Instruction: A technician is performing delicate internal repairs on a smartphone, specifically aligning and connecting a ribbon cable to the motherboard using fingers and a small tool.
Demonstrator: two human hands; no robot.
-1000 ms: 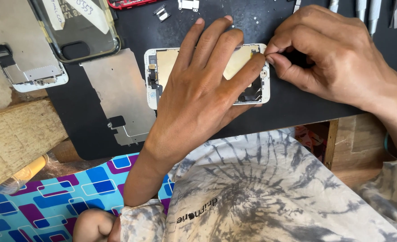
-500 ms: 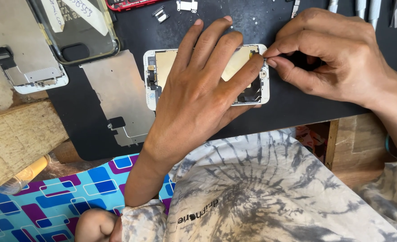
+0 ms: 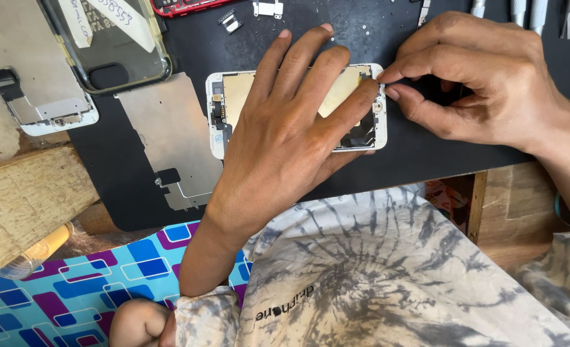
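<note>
Phone repair workbench: black work mat [image 3: 426, 154], opened phone [image 3: 233, 109], metal shield plate [image 3: 169, 141], loose screens.

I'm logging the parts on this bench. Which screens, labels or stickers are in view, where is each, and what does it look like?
White screen assembly: mat centre, face down under the left hand, right hand pinching its right edge.
Second white screen assembly: far left, face down, grey back.
Paper labels: white handwritten strips on the clear case, top left.

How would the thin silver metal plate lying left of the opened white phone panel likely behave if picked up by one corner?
The metal plate looks like thin flat sheet, so probably very light and prone to flex or crease. Lying flush on the black mat, its edge may be hard to lift. Its cutouts suggest weak spots.
</note>
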